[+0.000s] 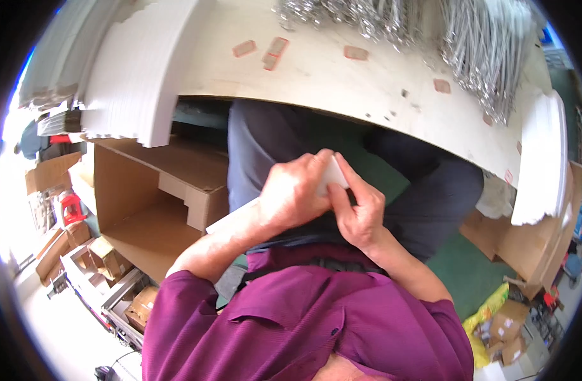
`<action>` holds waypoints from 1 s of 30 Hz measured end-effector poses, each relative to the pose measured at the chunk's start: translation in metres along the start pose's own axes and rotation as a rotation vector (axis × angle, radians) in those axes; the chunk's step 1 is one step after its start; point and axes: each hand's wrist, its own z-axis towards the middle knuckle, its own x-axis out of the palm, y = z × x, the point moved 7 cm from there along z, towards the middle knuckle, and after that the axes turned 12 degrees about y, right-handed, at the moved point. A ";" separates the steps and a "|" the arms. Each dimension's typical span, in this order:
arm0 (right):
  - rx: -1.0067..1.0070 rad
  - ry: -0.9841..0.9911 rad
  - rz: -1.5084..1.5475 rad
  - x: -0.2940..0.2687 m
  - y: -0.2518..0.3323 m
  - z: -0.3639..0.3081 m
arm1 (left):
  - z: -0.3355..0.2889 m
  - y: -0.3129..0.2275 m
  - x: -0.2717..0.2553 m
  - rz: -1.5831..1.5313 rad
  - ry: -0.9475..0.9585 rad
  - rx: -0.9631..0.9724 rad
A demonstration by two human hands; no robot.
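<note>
Above my lap, my left hand (pixel 292 192) is closed around a long, narrow white box (pixel 232 216), which runs back beneath my left forearm. The box's near part is hidden by that hand and wrist. At its other end (pixel 334 178), my right hand (pixel 362 208) pinches the white piece between thumb and fingers. Both hands meet there, just short of the table's front edge. Whether the end is folded or open is hidden by the fingers.
The white table (pixel 291 79) holds bundles of thin metal rods (pixel 484 60) and a stack of long white pieces (pixel 129 76) overhanging its left edge. More white pieces (pixel 543 159) overhang at right. A large open cardboard box (pixel 129 190) stands at my left; a yellow bag (pixel 488 311) lies right.
</note>
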 end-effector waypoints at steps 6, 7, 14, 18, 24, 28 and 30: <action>0.256 -0.113 0.361 -0.009 -0.034 0.002 | 0.002 -0.004 -0.003 -0.135 0.087 -0.027; 0.235 -0.110 0.402 -0.014 -0.030 0.005 | -0.004 0.004 -0.006 -0.219 0.108 -0.045; 0.025 -0.051 0.270 -0.044 -0.010 0.042 | -0.032 0.041 -0.082 -0.300 0.103 -0.281; 0.022 -0.117 0.040 -0.059 -0.016 0.059 | 0.001 0.045 -0.159 0.284 -0.241 -0.187; 0.018 -0.148 0.097 -0.058 -0.027 0.049 | 0.071 0.117 -0.214 0.771 -0.357 -0.341; 0.088 -0.156 0.072 -0.077 -0.030 0.030 | 0.102 0.113 -0.207 1.044 -0.548 -0.053; 0.119 -0.208 0.037 -0.094 -0.027 0.018 | 0.114 0.122 -0.202 1.001 -0.518 -0.074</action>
